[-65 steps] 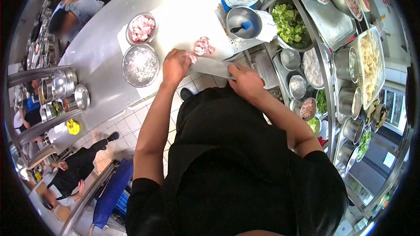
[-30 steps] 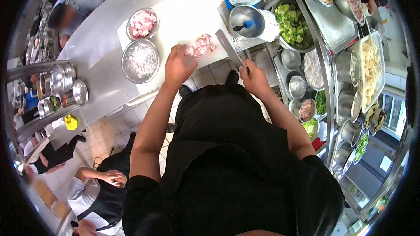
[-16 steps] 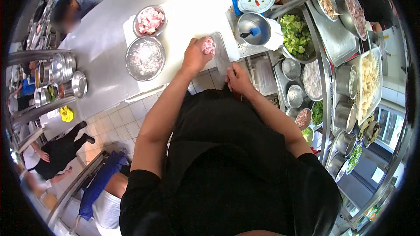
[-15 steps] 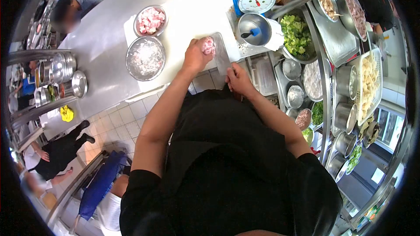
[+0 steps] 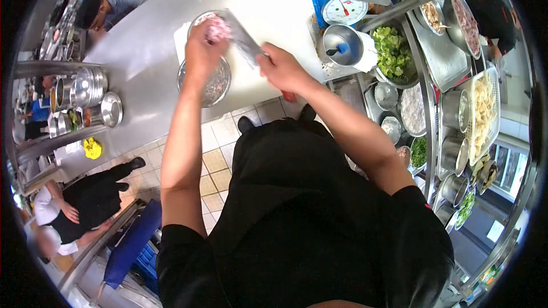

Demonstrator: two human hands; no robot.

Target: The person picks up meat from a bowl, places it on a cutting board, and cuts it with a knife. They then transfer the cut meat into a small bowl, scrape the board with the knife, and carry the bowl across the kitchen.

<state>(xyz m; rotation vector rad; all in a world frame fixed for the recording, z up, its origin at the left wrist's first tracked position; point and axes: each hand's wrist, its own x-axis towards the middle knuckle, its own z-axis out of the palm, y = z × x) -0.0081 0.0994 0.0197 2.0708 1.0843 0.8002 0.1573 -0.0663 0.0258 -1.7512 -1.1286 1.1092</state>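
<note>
My right hand (image 5: 281,70) grips a cleaver (image 5: 244,39) whose flat blade is lifted and tilted over the steel bowls. My left hand (image 5: 200,51) presses a pile of cut raw meat (image 5: 217,27) against the blade, above the far bowl of meat (image 5: 197,21). Just below my left hand sits the near steel bowl (image 5: 220,84) with a pale floury content. Both bowls rest by a white cutting board (image 5: 268,11) on the steel counter (image 5: 137,63).
To the right are a kitchen scale (image 5: 344,10), a steel pot with a blue ladle (image 5: 341,44), a bowl of broccoli (image 5: 393,51) and racks of ingredient tubs (image 5: 456,114). Steel canisters (image 5: 85,94) stand at the left. Other people work at the far counter (image 5: 108,3) and below left (image 5: 85,199).
The chopped meat was gathered from the board onto the cleaver blade. Both hands then carried blade and meat leftward, from the board to above the steel bowls.
</note>
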